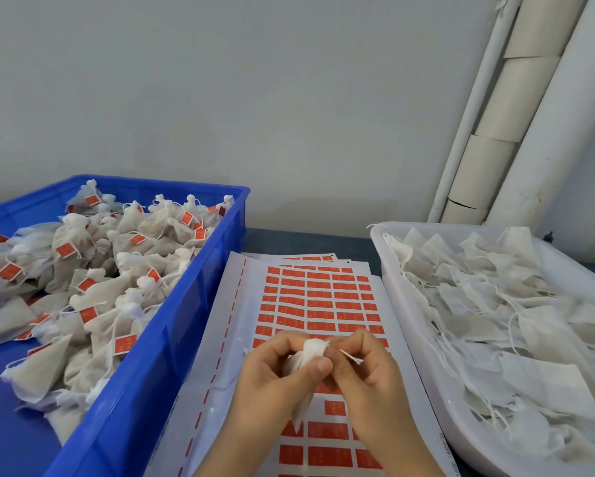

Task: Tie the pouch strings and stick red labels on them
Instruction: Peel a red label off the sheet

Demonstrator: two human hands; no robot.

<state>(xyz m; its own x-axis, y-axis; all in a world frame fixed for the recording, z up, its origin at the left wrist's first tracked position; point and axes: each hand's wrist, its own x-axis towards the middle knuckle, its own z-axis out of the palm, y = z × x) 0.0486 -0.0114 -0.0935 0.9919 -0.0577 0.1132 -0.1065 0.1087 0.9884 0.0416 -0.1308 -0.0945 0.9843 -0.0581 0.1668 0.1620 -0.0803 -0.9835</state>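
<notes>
Gauzy bunched white pouch pinched in curled fingers: left hand, right hand.

Plain grey wall behind; white pipes and cardboard tubes at right; dark tabletop.

— What sort of place is this?
— A small packing workshop, at a hand-assembly bench. At nine o'clock a blue crate is heaped with tied pouches, each red-labelled; at three o'clock a white tray holds untied pouches.
— Anything else?
— Sheets of red labels at six o'clock, and cardboard tubes against the bare wall at one o'clock.
</notes>
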